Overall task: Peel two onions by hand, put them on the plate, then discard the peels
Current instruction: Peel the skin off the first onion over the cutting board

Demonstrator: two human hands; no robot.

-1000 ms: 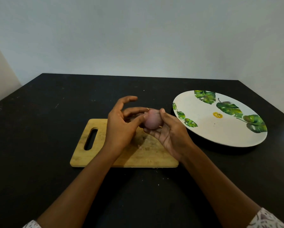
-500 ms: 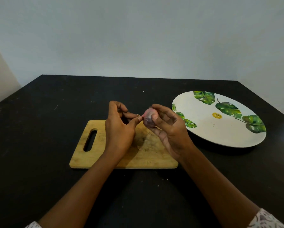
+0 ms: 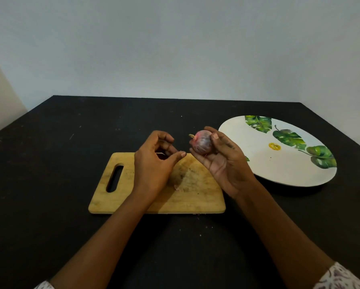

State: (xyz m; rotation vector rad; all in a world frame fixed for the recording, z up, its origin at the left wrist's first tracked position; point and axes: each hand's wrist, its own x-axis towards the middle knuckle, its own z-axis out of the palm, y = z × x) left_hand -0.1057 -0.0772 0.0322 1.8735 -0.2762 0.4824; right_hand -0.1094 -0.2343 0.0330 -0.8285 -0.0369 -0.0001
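Observation:
My right hand [image 3: 223,161] holds a small red onion [image 3: 202,144] between thumb and fingers, raised above the far right corner of the wooden cutting board [image 3: 195,197]. The onion's stem tip points left. My left hand [image 3: 154,163] hovers over the board just left of the onion and does not touch it. Its fingers curl round a small reddish scrap of onion peel [image 3: 162,155], mostly hidden. The white plate with green leaves [image 3: 279,163] lies to the right with nothing on it. A second onion is not in sight.
A small pinkish peel scrap [image 3: 178,187] and crumbs lie on the board's middle. Board and plate sit on a black table [image 3: 50,184], with walls behind and to the right. The board's handle slot [image 3: 114,178] faces left.
My hands have come apart: the left one pulled away from the onion to the left, and the right one lifted and turned the onion so its stem shows.

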